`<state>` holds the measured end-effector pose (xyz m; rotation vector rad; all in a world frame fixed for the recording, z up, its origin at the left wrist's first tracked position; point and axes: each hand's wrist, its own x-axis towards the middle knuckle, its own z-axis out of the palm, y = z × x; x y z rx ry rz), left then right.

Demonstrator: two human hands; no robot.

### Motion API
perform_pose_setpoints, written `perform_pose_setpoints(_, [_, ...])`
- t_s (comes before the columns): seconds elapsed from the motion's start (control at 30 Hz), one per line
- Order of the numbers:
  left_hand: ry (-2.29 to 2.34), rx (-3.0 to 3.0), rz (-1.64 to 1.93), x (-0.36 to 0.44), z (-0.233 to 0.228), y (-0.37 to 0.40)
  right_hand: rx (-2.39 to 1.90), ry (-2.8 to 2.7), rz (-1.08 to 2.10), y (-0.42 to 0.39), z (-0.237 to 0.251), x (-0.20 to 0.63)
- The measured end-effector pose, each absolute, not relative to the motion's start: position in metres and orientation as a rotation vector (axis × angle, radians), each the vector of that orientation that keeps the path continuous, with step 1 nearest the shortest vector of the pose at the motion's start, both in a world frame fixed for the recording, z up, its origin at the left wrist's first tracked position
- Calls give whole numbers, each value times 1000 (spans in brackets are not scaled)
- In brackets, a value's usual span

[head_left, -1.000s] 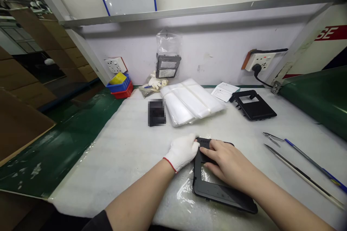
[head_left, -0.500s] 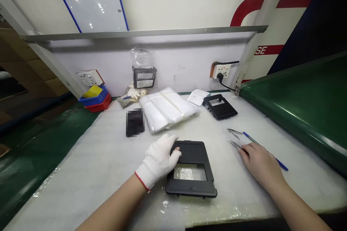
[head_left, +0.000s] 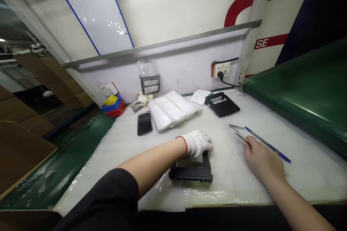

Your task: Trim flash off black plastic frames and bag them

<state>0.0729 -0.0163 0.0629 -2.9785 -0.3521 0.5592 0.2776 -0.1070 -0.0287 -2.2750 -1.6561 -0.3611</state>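
Near the worktop's back left corner, stacked blue and red bins point(head_left: 115, 107) held something yellow, while the gloved left hand point(head_left: 197, 144) gripped the black windowed frame point(head_left: 192, 170) near the front edge, and the right hand point(head_left: 262, 158) lay flat, fingertips touching thin metal tweezers point(head_left: 242, 138).

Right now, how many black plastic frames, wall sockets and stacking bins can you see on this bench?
Black plastic frames: 3, under the gloved left hand, by the paper, bagged against the wall.
Wall sockets: 2.
Stacking bins: 2, blue on red.
Total: 7.
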Motion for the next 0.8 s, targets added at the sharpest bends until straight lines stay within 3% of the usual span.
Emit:
perform_pose_setpoints(0.17, [-609, -2830, 341, 53, 108, -11, -2239, -1676, -336, -110, -26, 278])
perform_pose_setpoints(0.3, [-971, -2542, -324, -5, 134, -22, -2236, -1667, -321, -110, -23, 277])
perform_pose_setpoints(0.4, [-1145, -2312, -557, -42, 105, -43, -2228, -1686, -312, -109, -24, 275])
perform_pose_setpoints(0.57, [-1316, -2491, -356, -70, 36, -87, -2242, -1715, -385, -110, -30, 277])
perform_pose_setpoints(0.67, [-1379, -2747, -380, -69, 27, -103, -2215, -1764, -343, -111, -25, 275])
perform_pose_setpoints(0.8, [-1488, -2891, -552, -46, 36, -98, -2028, -1819, -28, -107, -6, 250])
